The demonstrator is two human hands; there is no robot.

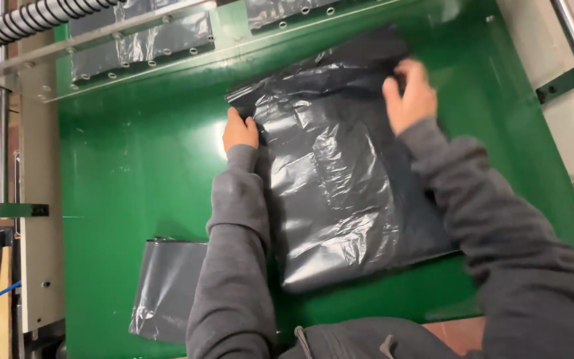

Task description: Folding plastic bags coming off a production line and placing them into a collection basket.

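A stack of dark grey plastic bags point(340, 179) lies flat on a green machine table point(134, 179). My left hand point(239, 131) rests at the stack's left edge near the far corner, fingers curled against the plastic. My right hand point(410, 95) is at the far right part of the stack, fingers closed on the crumpled top edge of the bags. Both arms are in grey sleeves and reach over the stack from the near side.
A second flat pile of dark grey bags point(164, 289) lies at the near left of the table. More grey film point(141, 41) hangs under a metal bar with holes at the far edge. Cream machine frame point(38, 219) borders the left and right sides.
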